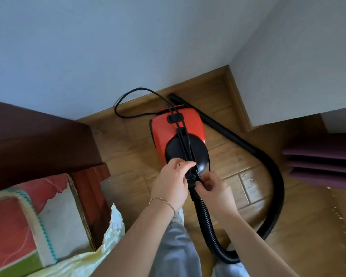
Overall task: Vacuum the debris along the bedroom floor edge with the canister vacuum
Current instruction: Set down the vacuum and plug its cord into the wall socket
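While the red canister vacuum [178,126] sits on the floor [228,156] by the wall [108,56], its hose [206,222] end is gripped by curled fingers [185,163] of the left hand [171,184] and right hand [216,191]; no cleaning seems begun.

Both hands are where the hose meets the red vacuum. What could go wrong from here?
The power cord runs over the canister vacuum along the handle that the left hand pinches; it might snag. The right hand grips the hose, which loops on the floor near the person's legs: a trip risk.
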Available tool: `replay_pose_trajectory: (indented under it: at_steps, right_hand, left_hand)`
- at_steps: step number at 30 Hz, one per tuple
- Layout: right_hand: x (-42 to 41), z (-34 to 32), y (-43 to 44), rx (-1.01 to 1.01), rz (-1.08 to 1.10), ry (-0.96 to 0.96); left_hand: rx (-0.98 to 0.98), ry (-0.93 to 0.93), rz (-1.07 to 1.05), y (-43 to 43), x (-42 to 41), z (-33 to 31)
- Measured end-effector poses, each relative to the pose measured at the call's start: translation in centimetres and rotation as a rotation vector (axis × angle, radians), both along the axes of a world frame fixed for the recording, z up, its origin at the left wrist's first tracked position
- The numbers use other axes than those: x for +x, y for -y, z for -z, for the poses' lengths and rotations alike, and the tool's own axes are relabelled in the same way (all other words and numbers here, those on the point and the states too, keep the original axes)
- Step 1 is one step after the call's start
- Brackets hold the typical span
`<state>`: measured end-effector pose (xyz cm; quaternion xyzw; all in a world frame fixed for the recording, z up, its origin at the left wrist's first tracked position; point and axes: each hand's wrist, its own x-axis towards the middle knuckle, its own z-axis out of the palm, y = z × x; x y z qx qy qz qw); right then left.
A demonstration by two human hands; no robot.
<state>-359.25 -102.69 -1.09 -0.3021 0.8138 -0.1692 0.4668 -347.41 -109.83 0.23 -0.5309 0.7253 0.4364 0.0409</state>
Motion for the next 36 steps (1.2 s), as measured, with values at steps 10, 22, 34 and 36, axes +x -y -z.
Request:
replay_pose_trajectory:
  at_steps: [10, 22, 34, 36]
  right_hand:
    - [-4.4, -10.6, 3.8, -0.293, 0.013, -0.059]
    - [-3.8, -15.9, 9.4, -0.532, 0.131, 0.254]
    - [-2.0, -18.8, 11.7, -0.498, 0.03, 0.321]
    - [-2.1, -19.3, 12.1, -0.48, 0.037, 0.326]
  left_hand:
    - [-0.272, -0.015, 0.145, 4.2, -4.1, -3.7]
    - [-0.206, -0.128, -0.346, 3.8, -4.4, -9.5]
    - [-0.17, -0.278, -0.502, 3.1, -4.0, -13.8]
    - [-0.152, -0.315, -0.537, 3.0, -4.2, -14.3]
